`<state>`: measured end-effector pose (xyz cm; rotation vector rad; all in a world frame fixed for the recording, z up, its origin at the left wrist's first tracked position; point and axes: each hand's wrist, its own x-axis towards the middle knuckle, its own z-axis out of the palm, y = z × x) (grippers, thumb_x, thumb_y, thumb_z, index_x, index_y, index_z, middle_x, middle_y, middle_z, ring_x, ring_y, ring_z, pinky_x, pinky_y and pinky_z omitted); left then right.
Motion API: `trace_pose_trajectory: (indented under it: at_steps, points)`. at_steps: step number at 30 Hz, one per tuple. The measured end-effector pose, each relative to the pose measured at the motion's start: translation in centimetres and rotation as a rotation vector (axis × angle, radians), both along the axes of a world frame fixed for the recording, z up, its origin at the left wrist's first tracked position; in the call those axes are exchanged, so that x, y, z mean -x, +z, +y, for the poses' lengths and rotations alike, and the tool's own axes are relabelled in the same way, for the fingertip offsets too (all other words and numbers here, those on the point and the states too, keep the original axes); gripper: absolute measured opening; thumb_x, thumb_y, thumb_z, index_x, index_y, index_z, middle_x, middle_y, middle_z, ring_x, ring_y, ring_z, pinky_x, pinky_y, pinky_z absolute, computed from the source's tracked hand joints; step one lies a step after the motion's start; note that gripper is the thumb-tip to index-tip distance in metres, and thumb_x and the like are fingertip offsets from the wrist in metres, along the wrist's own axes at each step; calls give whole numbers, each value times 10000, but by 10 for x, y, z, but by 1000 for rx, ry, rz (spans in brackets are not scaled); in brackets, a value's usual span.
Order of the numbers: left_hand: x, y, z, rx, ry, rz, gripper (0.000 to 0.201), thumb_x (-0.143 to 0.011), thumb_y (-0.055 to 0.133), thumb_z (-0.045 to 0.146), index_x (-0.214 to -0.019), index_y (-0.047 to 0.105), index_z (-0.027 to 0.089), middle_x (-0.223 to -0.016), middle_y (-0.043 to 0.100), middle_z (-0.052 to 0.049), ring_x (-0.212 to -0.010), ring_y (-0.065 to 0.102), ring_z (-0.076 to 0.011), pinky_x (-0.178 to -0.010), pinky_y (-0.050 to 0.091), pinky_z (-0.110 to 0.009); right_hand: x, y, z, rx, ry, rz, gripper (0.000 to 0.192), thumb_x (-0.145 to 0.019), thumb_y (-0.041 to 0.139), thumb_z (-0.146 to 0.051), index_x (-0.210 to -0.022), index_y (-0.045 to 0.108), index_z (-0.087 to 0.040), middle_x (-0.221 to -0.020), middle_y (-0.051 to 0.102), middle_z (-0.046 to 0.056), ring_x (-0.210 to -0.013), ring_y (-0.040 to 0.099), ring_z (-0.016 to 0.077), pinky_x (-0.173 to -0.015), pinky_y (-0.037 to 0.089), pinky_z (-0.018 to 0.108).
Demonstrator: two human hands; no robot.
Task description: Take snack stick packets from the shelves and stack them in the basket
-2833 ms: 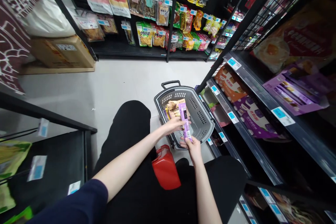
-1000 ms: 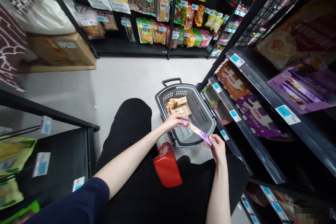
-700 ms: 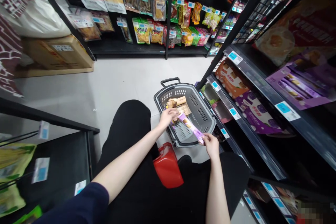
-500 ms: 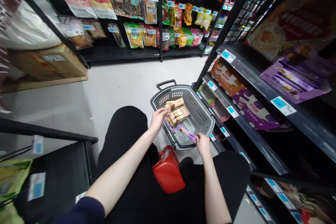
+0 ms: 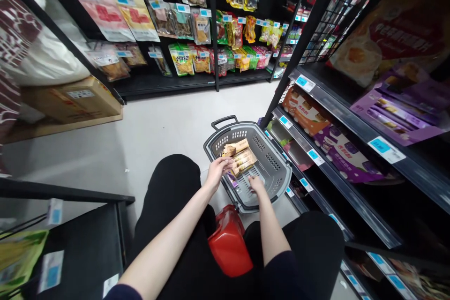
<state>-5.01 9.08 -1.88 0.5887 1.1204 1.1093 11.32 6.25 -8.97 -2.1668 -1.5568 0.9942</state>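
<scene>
Floor [image 5: 154, 126]: grey basket [image 5: 277, 183], cardboard box [image 5: 75, 103].

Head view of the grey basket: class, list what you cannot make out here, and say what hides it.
- Right hand: palm down in the basket; what its fingers hold is hidden beneath it.
- Purple packet: only a sliver shows beside the left hand.
- Tan packets: print too small to read.
- Red object: partly hidden between the person's legs.
- Price tags: blurred.
</scene>
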Motion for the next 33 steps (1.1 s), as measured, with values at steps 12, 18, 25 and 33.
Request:
trace_pose_trajectory:
  at_steps: [12,18,25,33]
  points:
    - [-13,-13,15,121,-212,55,275,-496,711,262,-736,645,144,-688,687,-27,-510,577,-104,-511,446,-203,-242,277,13,-847,-366,-612,340,-810,413,-372,-908,641,-141,-791,671,97,-753,609,222,-746,425,340]
    - [-15,-17,18,135,-258,70,352,-434,719,315,-734,643,148,-683,686,-17,-494,562,-104,-489,421,-204,-313,383,35,-494,-186,-1071,382,-705,599,-346,-1007,620,-114,-950,633,151,-857,580,254,-757,410,343]
    - [-14,-17,18,125,-285,79,408,-386,722,363,-721,634,145,-675,684,-18,-491,542,-106,-487,388,-205,-320,373,62,-355,6,-1116,426,-674,663,-296,-1061,611,-126,-910,637,128,-870,571,231,-740,407,290]
    - [-14,-22,17,84,-320,96,436,-416,705,403,-762,626,149,-703,683,-23,-505,535,-117,-495,385,-219,-324,375,56,-684,-254,-996,235,-768,501,-209,-908,668,-122,-873,647,130,-825,582,228,-748,407,328]
